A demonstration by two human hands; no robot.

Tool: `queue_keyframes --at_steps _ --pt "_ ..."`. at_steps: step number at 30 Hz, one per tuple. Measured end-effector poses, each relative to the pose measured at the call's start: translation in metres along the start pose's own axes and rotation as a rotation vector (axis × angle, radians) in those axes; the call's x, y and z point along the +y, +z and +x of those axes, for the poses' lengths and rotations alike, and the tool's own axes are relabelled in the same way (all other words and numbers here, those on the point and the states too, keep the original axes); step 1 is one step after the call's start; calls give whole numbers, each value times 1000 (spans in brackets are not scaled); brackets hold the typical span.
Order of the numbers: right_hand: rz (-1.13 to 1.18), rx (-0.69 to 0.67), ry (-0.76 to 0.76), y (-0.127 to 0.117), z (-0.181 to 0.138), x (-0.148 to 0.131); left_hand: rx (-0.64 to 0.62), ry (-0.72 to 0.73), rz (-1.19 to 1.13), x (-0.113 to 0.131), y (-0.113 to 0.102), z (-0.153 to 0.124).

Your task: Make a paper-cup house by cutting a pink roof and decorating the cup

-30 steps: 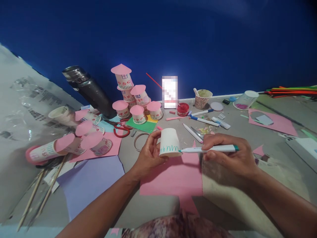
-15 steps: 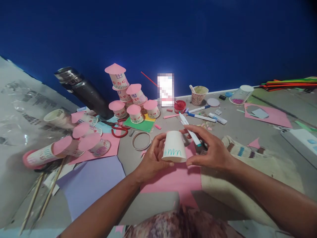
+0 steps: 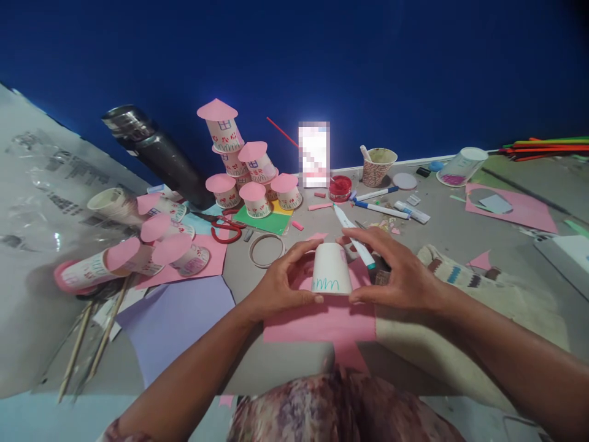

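Observation:
An upturned white paper cup with a green zigzag line near its rim stands on a pink paper sheet. My left hand grips its left side with thumb and fingers. On the cup's right side my right hand pinches it too, with a white green-tipped marker held between its fingers and pointing away from me.
A pile of decorated cups with pink cone roofs stands behind, more lie at left. Red scissors, a tape ring, a dark flask, markers, a red paint pot and a purple sheet surround the hands.
The marker tip left the cup and swung up between my right fingers. Both hands turned the cup upright and lowered it onto the pink sheet.

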State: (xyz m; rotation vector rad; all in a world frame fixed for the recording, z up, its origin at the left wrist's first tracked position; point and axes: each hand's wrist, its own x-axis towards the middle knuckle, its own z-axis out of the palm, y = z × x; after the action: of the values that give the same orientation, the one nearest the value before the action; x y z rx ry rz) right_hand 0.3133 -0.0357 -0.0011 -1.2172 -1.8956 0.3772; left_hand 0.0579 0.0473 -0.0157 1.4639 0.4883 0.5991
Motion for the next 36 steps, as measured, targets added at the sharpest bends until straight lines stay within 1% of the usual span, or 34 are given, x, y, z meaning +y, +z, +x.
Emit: queue_keyframes --at_steps 2,4,5,6,10,14,18,25,31,36 --pt "85 101 6 -4 -1 -5 34 21 1 0 -1 1" --pt "161 233 23 -9 -2 -11 86 30 18 -2 -3 2" --pt "198 276 13 -12 -3 -13 108 28 32 -3 -4 3" --pt "247 278 -10 -13 -3 -15 124 26 47 -4 -4 3" --pt "398 168 -118 -15 1 -18 126 23 67 -4 -5 2" --pt "389 118 -142 -13 4 -17 127 7 62 -1 -4 1" --pt "364 118 -180 -13 5 -16 129 1 54 2 -2 1" --pt "445 100 -113 -14 4 -18 134 22 -27 -2 -1 2" --pt "441 113 -102 -17 2 -16 118 33 -75 -6 -2 3" --pt "450 81 -73 -18 1 -15 111 31 -99 -8 -2 3"
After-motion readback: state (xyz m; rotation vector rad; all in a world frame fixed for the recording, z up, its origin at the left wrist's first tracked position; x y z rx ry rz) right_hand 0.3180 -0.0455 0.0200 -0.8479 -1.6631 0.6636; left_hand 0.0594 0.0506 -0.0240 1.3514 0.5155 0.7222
